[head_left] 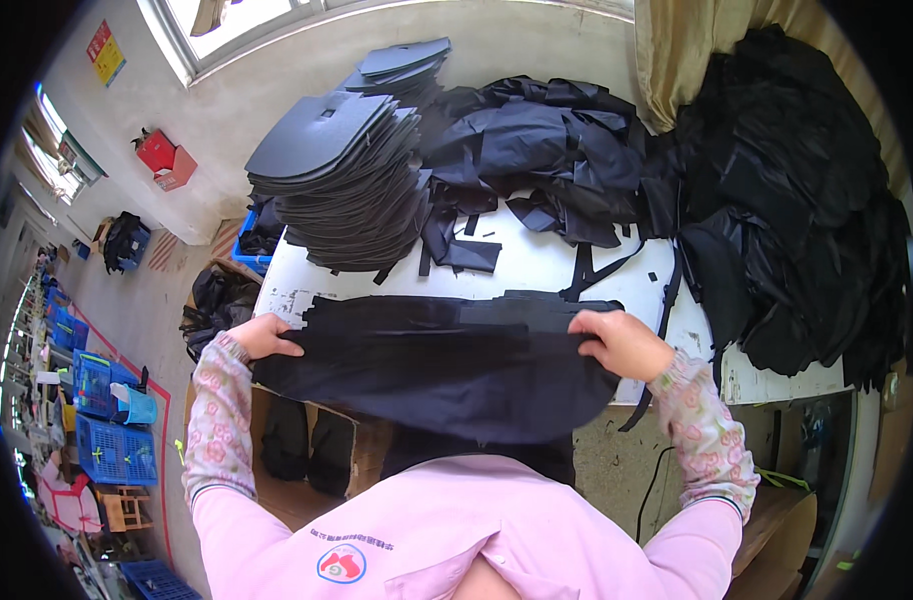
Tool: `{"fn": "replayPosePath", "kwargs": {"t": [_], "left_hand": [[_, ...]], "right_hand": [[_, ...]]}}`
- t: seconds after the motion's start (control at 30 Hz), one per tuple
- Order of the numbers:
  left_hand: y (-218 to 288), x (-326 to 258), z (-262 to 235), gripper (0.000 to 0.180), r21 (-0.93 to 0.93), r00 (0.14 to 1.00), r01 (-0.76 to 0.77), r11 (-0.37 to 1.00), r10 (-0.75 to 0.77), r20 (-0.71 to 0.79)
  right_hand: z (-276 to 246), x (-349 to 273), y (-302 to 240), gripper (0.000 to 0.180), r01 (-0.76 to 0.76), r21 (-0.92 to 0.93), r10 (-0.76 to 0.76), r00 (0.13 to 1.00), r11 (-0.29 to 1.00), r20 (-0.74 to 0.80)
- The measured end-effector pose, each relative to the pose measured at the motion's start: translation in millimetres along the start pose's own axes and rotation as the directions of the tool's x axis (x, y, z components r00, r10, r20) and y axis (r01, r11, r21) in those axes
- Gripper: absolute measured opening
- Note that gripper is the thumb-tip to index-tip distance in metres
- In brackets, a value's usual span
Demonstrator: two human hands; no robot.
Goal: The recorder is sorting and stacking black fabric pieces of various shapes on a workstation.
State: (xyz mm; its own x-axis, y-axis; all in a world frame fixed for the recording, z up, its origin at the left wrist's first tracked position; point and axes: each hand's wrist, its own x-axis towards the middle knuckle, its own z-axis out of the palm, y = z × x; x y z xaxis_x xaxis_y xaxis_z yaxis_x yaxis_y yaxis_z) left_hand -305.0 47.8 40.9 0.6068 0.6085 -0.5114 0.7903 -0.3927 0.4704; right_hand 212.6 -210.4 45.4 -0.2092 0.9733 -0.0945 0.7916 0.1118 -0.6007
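A wide black fabric piece (pixel 437 375) is stretched between my hands at the near edge of the white table (pixel 367 288), its lower part hanging over the edge toward me. My left hand (pixel 267 337) pinches its upper left corner, thumb on top. At the upper right corner my right hand (pixel 622 342) grips it, fingers bent around the edge. Along the top of the piece runs a straight, layered dark edge; whether it is one layer or several I cannot tell. Both my forearms wear flowered sleeve covers.
A tall stack of dark grey sheets (pixel 322 135) stands at the back left of the table. Black fabric pieces and straps (pixel 537 140) lie behind the middle. A large heap of black fabric (pixel 787 170) fills the right. An open cardboard box (pixel 362 455) is below the table.
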Motion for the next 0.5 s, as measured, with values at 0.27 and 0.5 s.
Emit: {"fn": "replayPosePath", "kwargs": {"t": [0.27,0.5], "left_hand": [[-40,76,21,0.060,0.074,0.960,0.240,0.968,-0.248,0.131],[-67,100,30,0.044,0.259,0.973,0.204,0.944,-0.224,0.048]], "right_hand": [[34,33,-4,0.022,0.018,-0.674,-0.355,0.860,0.739,-0.366],[79,25,-7,0.086,0.299,-0.447,-0.281,0.954,0.843,0.107]]}}
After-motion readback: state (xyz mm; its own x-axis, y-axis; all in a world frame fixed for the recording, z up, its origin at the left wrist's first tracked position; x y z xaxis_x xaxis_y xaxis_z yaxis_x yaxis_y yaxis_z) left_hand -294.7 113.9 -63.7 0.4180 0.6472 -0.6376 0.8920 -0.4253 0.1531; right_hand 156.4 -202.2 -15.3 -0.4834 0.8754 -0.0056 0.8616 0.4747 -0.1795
